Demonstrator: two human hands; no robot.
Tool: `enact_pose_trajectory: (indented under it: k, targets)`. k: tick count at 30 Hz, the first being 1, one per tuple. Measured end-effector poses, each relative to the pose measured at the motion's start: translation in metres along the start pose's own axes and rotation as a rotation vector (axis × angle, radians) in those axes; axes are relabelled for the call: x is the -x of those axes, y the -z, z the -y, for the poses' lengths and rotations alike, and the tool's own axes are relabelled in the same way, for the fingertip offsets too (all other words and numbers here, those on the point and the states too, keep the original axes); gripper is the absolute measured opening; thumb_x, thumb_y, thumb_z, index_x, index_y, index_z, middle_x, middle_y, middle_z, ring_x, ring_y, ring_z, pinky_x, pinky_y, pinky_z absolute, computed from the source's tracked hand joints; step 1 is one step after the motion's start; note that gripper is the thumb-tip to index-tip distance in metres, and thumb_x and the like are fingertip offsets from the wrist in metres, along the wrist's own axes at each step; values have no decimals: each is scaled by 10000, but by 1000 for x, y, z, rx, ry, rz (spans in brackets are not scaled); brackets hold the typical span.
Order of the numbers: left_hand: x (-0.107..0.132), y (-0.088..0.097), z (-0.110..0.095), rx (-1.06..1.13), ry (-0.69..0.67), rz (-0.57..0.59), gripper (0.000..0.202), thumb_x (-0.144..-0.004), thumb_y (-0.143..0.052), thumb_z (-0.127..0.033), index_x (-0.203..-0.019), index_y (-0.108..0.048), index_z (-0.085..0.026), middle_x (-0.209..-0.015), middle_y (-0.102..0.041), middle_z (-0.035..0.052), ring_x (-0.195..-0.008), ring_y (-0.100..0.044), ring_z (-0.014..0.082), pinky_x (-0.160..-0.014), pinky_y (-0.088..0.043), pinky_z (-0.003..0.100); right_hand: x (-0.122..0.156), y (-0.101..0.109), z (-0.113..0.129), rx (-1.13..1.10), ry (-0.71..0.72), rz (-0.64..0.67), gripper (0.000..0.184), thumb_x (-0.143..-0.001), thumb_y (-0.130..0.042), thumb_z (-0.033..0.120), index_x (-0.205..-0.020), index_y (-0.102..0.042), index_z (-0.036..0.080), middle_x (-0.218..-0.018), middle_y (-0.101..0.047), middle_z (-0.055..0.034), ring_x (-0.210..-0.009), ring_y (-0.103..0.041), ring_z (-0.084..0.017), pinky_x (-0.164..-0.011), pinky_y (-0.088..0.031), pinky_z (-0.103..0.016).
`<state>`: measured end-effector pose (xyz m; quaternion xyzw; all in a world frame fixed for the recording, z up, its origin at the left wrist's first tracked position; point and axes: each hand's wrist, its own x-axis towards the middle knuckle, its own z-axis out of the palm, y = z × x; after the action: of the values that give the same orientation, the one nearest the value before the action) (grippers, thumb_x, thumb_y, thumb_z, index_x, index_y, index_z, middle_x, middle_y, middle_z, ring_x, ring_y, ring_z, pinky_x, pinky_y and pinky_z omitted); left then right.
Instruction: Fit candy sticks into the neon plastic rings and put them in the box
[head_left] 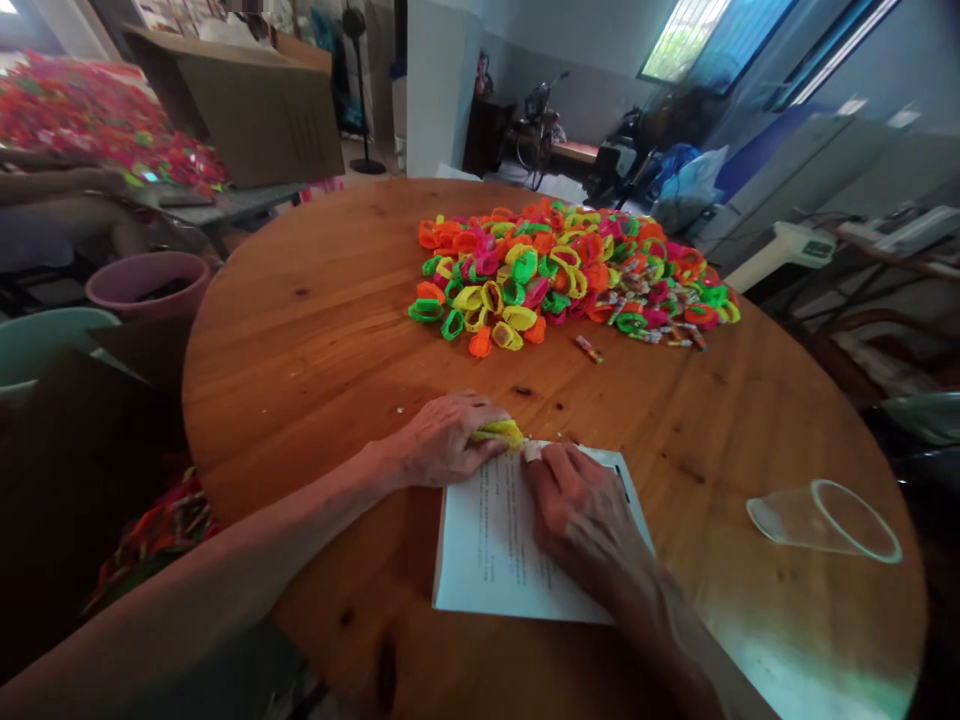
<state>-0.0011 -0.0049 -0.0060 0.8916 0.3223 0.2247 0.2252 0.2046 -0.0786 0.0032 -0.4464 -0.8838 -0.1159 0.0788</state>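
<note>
My left hand (457, 440) is closed round a small bright yellow plastic piece (499, 432), whose end pokes out past the fingers. Just to its right, my right hand (577, 495) is closed with its fingertips close to the yellow piece. Something white (533, 451) shows at those fingertips; whether it is a finger wrapping or a held item I cannot tell. Both hands rest over a stack of printed paper sheets (487, 560) on the round wooden table (315, 350). Beyond them lies a heap of loop-shaped plastic pieces (517, 265) in orange, green, yellow and pink.
Small wrapped sticks (671, 335) lie at the heap's right side, one stick (589, 349) apart from it. A clear plastic cup (825, 520) lies on its side at the right. Left of the table are a pink bucket (150, 280), a cardboard box (255, 120) and another person's arm (67, 185).
</note>
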Motion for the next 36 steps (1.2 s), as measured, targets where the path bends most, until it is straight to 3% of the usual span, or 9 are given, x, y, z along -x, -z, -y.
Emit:
enact_pose_trajectory:
  k: [10,14,18,22,26,29,33,36]
  targets:
    - [-5,0,2,101,-20,3,171,-957,-519,-265,-971,-663,-174,-842,-592,35,-849,-547,186,-798,-405,296,-7,12,-3,110,98,186,208,-843,-430,53,-874,-617,139,-842,-529,-134,-781,-437,-250,-616,-367,-373]
    - [-4,-3,5,109,-48,-48,208,-958,-517,-356,-959,-674,-219,-815,-604,20,-796,-559,188,-728,-400,303,-14,19,2,96,106,223,177,-830,-461,52,-838,-619,131,-829,-546,-128,-732,-456,-224,-576,-319,-344]
    - [-7,-2,2,137,3,-48,168,-939,-558,-331,-1011,-672,-232,-878,-657,21,-822,-589,186,-759,-432,304,-14,19,-3,-25,100,169,173,-821,-483,58,-756,-616,148,-791,-571,-109,-691,-468,-200,-573,-304,-331]
    - [-8,5,-2,139,92,27,204,-936,-554,-310,-1046,-665,-180,-950,-675,43,-876,-600,169,-780,-444,268,-2,2,-5,-241,-115,11,171,-883,-493,100,-824,-646,147,-827,-592,-83,-703,-497,-175,-635,-352,-319]
    - [-17,2,-10,-27,204,43,308,-970,-484,-376,-853,-654,-148,-782,-630,17,-728,-547,131,-674,-392,247,5,-14,-2,-294,-173,-129,217,-943,-452,144,-847,-647,144,-820,-582,-84,-745,-510,-190,-726,-387,-338]
    - [-26,-5,-19,-154,265,17,415,-973,-461,-440,-698,-571,-149,-673,-558,-1,-639,-483,119,-618,-337,253,7,-14,1,-228,-157,-93,195,-897,-459,96,-877,-650,126,-851,-585,-102,-786,-520,-210,-762,-401,-357]
    - [-26,-14,-20,-245,257,1,398,-971,-456,-472,-727,-551,-172,-738,-581,20,-701,-513,149,-660,-354,266,8,-11,4,-236,-172,-30,223,-801,-488,63,-944,-651,115,-914,-596,-118,-830,-528,-224,-772,-417,-361]
    - [-21,-20,-15,-269,225,-7,393,-995,-402,-457,-752,-550,-185,-801,-600,42,-766,-533,173,-710,-374,282,5,-9,-1,-330,-173,-36,150,-834,-501,123,-880,-643,136,-897,-602,-99,-778,-526,-190,-726,-408,-325]
